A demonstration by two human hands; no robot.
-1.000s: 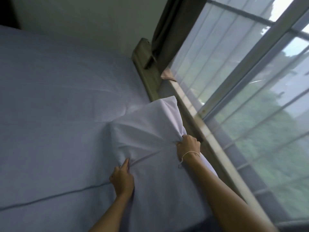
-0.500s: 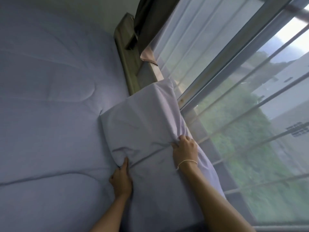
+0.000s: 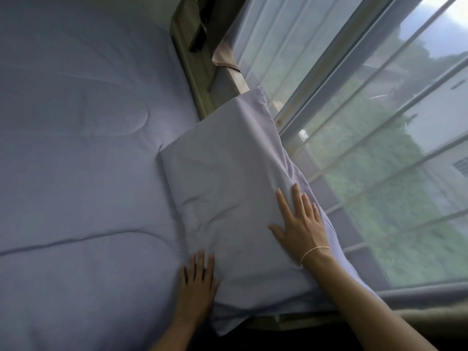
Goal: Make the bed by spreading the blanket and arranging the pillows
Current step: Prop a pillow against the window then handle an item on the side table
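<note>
Two bare forearms reach forward from the bottom edge. The left hand (image 3: 197,279) lies flat, palm down, fingers straight and close together. The right hand (image 3: 301,221) is farther forward, also flat and palm down, fingers extended and slightly spread, with a thin string bracelet (image 3: 315,250) round its wrist.

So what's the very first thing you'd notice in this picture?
The pale pillow in the middle, leaning toward the big window on the right. The right hand lies flat on it, the left hand at its near edge, and the smooth blanket fills the left.
</note>
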